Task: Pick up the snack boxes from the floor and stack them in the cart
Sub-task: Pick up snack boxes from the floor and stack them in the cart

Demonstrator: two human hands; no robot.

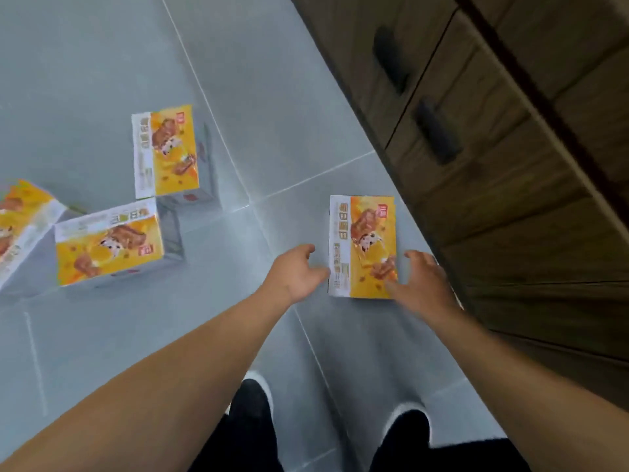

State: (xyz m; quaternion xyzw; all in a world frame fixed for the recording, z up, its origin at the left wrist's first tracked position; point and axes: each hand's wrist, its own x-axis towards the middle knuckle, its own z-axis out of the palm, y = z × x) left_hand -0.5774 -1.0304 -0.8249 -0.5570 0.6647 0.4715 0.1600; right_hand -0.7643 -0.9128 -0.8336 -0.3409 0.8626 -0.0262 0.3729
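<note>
four snack boxes lay on the floor [85, 80], all flat rectangular cartons with glossy orange-yellow printed tops and a white strip along one edge. the floor was smooth pale grey tile with thin light grout lines and a faint sheen that mirrored the cartons. along the right ran a dark wood-grain cabinet [510, 165], its drawer fronts fitted with black bar handles [437, 131]. three cartons sat to the left: a far box [166, 151], a mid box [109, 245] just near of it with corners almost meeting, and an edge box [20, 226] cut off by the left border. the near box [362, 247] lay flat close to the cabinet's foot. the left hand [296, 272] was at its left edge, fingers loosely spread and unclenched, thumb tip about touching the rim. the right hand [420, 279] hovered over the near right corner, fingers spread and relaxed, blurred; whether it touched the carton could not be told. neither hand gripped anything. two black shoes [253, 400] with white trim stood on the tile below.
</note>
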